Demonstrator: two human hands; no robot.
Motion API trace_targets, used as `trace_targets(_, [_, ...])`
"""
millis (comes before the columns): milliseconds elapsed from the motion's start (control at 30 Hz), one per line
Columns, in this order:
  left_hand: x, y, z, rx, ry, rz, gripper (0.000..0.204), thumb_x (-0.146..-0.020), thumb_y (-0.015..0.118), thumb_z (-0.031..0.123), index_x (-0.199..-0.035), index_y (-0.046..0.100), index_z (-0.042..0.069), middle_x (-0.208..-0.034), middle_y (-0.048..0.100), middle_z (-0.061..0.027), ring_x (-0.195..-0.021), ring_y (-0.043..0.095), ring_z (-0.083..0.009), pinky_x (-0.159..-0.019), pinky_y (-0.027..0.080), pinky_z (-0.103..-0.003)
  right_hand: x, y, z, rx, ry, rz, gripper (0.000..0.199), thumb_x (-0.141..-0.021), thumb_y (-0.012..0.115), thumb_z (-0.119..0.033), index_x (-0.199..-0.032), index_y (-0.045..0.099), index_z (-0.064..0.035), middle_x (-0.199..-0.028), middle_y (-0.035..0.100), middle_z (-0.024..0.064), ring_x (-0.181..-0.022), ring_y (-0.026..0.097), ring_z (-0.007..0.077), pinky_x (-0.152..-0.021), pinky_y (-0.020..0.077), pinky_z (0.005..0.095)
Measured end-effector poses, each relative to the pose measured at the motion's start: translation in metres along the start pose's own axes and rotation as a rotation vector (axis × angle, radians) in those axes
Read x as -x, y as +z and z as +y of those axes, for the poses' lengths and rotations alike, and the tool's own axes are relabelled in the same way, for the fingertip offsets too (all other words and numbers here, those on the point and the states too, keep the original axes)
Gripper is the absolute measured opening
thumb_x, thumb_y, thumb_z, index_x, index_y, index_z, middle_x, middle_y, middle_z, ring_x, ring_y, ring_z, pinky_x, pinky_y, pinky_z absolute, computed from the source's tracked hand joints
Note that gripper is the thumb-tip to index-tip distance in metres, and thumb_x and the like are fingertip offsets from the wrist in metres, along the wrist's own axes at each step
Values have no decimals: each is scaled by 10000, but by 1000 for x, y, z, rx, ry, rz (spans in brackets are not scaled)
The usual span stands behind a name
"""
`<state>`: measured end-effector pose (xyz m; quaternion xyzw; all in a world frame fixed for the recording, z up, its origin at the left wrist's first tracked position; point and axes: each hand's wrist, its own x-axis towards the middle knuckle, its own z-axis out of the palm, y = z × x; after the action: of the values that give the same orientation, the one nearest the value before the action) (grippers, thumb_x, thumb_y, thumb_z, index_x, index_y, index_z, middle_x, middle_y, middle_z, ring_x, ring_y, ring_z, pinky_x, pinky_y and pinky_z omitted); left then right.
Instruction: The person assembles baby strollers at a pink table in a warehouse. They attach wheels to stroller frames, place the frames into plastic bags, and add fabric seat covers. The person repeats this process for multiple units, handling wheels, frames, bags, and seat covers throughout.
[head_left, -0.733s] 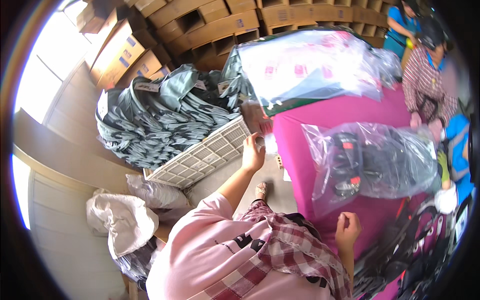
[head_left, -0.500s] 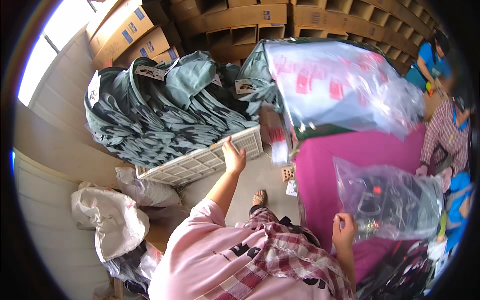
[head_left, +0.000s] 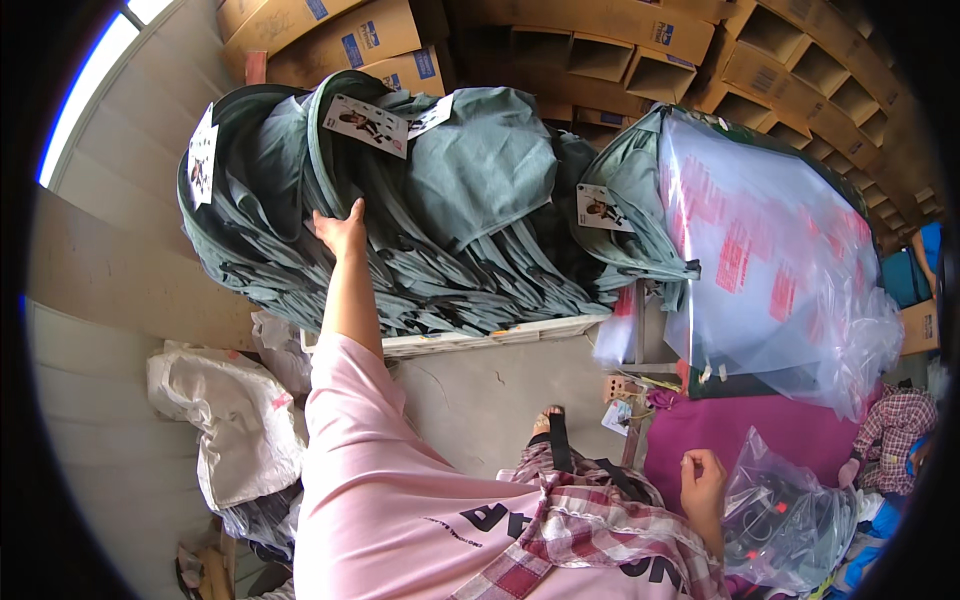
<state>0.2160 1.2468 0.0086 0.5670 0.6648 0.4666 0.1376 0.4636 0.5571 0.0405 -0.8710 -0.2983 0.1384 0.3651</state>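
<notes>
I am seeing printed cards [head_left: 365,124] hanging on the far-left hoods [head_left: 485,165]; red print [head_left: 735,262] is covering the far-right plastic [head_left: 820,200], blue labels [head_left: 351,50] are marking far cartons [head_left: 400,30], black letters [head_left: 490,517] are crossing my shirt [head_left: 400,520].

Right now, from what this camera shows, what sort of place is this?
Probably a packing workshop or warehouse: tagged grey-green fabric pieces are heaped over a pale plastic crate, cardboard boxes are stacked behind, and large clear plastic bags lie to the right.
</notes>
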Motion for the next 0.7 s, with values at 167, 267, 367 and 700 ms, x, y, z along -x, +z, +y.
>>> trace_targets(167, [-5, 8, -19, -248, -236, -58, 776, -639, 846, 351, -1263, 542, 5, -1214, 623, -250, -1158, 603, -401, -1007, 487, -461, -18, 21, -10, 19, -49, -131, 58, -858, 676, -44, -889, 641, -9, -825, 662, 155, -757, 661, 333, -680, 518, 408])
trace_targets(267, [34, 7, 28, -171, 14, -197, 557, -650, 779, 277, -1079, 574, -14, -1014, 674, -227, -958, 662, -394, -879, 519, -466, -13, 29, -6, -15, -36, -158, 62, -852, 681, -49, -885, 641, -15, -819, 657, 155, -746, 656, 338, -670, 516, 409])
trace_targets(367, [108, -3, 125, 179, 290, -292, 469, -671, 767, 232, -1002, 556, -23, -821, 624, -205, -763, 612, -364, -757, 509, -431, -11, 32, -6, -4, -40, -153, 62, -854, 678, -63, -883, 644, -21, -817, 655, 151, -747, 656, 346, -671, 518, 420])
trace_targets(700, [347, -83, 303, 1037, 625, -680, 584, -768, 828, 105, -1207, 488, -77, -969, 621, -89, -785, 575, -140, -694, 491, -265, 33, -47, 36, -187, 213, 324, 105, -926, 673, -122, -989, 660, -38, -974, 707, 127, -940, 695, 270, -797, 542, 374])
